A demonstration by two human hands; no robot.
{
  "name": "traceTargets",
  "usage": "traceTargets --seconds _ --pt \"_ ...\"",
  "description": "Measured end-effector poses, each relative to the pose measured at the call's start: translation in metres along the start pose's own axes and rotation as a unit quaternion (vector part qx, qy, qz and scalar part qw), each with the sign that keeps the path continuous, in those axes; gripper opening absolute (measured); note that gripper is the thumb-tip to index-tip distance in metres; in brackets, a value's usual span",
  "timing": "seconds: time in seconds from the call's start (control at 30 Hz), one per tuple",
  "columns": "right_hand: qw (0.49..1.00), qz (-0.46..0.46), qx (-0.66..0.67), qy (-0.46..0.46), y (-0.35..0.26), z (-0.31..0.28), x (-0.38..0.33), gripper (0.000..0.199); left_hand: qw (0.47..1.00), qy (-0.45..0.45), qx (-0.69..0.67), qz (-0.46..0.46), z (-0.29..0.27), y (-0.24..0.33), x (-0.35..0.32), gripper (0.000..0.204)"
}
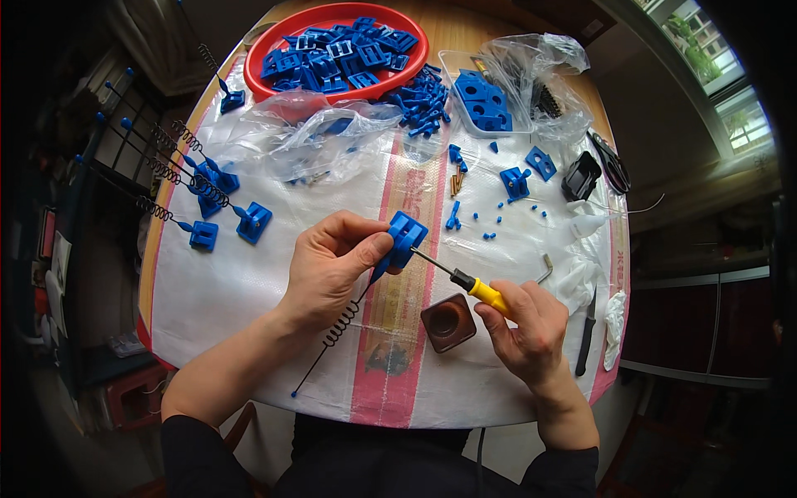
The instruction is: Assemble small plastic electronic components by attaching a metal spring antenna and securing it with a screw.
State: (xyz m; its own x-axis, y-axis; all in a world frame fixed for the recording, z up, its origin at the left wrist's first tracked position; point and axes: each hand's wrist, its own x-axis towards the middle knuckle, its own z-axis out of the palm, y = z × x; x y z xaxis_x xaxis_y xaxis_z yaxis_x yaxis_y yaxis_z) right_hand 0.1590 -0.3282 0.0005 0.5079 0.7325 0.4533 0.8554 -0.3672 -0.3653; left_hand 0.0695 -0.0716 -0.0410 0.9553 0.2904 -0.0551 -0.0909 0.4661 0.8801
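My left hand [328, 270] grips a blue plastic block [405, 239] above the table's middle. A black spring with a thin rod [332, 336] hangs from the block down to the lower left. My right hand [527, 324] holds a screwdriver with a yellow and black handle [481, 290]. Its metal shaft points up and left, and the tip touches the blue block's right side. A small brown square cup [448, 322] stands on the white cloth just below the shaft, between my hands.
Finished blue blocks with springs and rods [207, 195] lie at the left. A red bowl of blue parts [336, 50] sits at the back, with plastic bags [320, 133], a clear tray [481, 104], loose blue pieces [515, 181], scissors [613, 162] and a black knife [585, 336] at the right.
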Motion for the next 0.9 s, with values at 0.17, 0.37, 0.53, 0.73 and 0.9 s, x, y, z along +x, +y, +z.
traceTargets --seconds 0.17,0.37,0.53,0.73,0.9 --pt "0.907 0.237 0.336 -0.093 -0.001 0.0 -0.006 0.02 1.0 -0.009 0.004 0.008 -0.001 -0.003 0.0 0.013" --pt "0.895 0.278 0.326 -0.126 -0.008 -0.009 0.001 0.02 0.999 -0.035 0.02 -0.018 0.007 0.009 0.002 0.03" --pt "0.99 0.078 0.08 -0.091 -0.009 -0.017 0.003 0.017 0.987 -0.099 0.058 -0.116 0.005 0.016 -0.001 0.044" --pt "0.993 0.035 0.049 -0.101 -0.022 -0.019 0.005 0.023 0.974 -0.152 0.05 -0.162 -0.01 0.006 -0.004 0.03" --pt "0.987 -0.015 -0.012 -0.157 -0.027 -0.018 0.01 0.028 0.973 -0.164 0.112 -0.114 0.005 0.003 -0.005 0.027"
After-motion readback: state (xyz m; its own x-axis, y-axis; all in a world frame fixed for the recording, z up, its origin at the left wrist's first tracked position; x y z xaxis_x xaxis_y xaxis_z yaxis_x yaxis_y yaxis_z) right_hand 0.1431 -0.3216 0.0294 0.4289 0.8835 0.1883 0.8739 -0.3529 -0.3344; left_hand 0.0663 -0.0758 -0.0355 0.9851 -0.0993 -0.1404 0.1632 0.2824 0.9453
